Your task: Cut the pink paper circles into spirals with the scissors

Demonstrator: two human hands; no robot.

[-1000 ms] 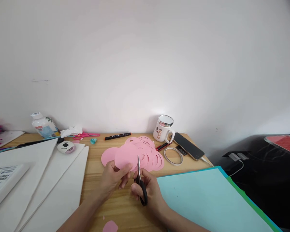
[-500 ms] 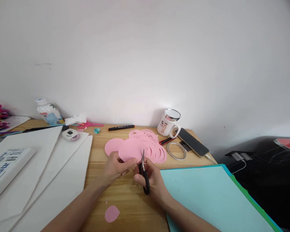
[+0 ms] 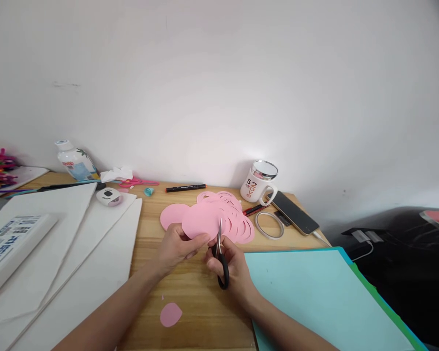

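Observation:
Between thumb and fingers, my left hand [image 3: 179,247] pinches the lower edge of a pink paper circle [image 3: 201,220]. My right hand [image 3: 231,265] is closed round the black handles of a pair of scissors [image 3: 224,268], blades pointing up and lying at the circle's right side. Whether the blades are fully closed cannot be made out. Behind the held circle lies a heap of pink paper pieces [image 3: 241,226] with curved slits cut in them. Another plain pink circle [image 3: 171,214] rests to the left. A small pink paper cutout [image 3: 170,315] lies on the table nearer to me.
A white mug [image 3: 256,185], a phone [image 3: 294,213], a tape roll [image 3: 269,225] and a black marker [image 3: 186,188] stand or lie behind. Light-blue sheets [image 3: 314,292] cover the right. White boards [image 3: 106,273] with a white box [image 3: 18,248] fill the left, near a bottle [image 3: 76,163].
The view has shifted slightly, moving everything a little. My hands keep the same hold on the circle and scissors; the scissors still sit at the circle's right side.

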